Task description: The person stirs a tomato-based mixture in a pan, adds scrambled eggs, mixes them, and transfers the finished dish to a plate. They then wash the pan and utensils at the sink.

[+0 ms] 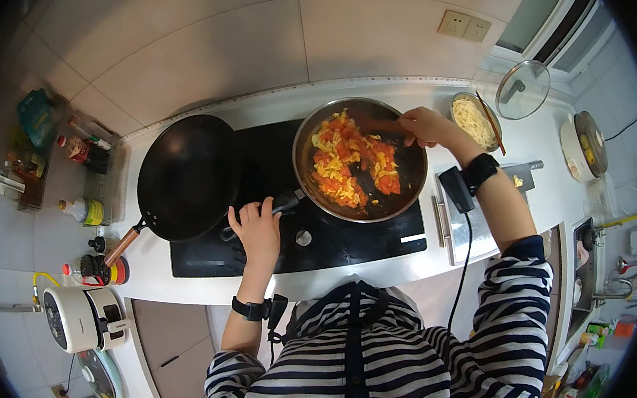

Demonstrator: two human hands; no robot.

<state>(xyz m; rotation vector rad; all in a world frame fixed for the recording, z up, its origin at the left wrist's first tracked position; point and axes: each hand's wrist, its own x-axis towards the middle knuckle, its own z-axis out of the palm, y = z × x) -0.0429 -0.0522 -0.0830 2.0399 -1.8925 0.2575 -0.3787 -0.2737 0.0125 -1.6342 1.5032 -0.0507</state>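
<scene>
On the black glass cooktop [268,262] sits a round frying pan [417,193] holding scrambled egg with tomato pieces [338,161]. My left hand [256,230] grips the dark pan handle [289,201], which points toward the lower left. My right hand [428,127] is over the pan's upper right rim, closed on a reddish-brown spatula [377,124] whose far end lies at the food. An empty black wok [188,175] with a wooden handle [122,246] stands left of the pan.
Right of the pan are a bowl of pale shredded food [472,120] with chopsticks [491,124] across it, a glass lid [523,90] and a cleaver [516,178] on a board. Sauce bottles [83,152] and a white rice cooker [82,318] stand left. A cable hangs from my right wrist.
</scene>
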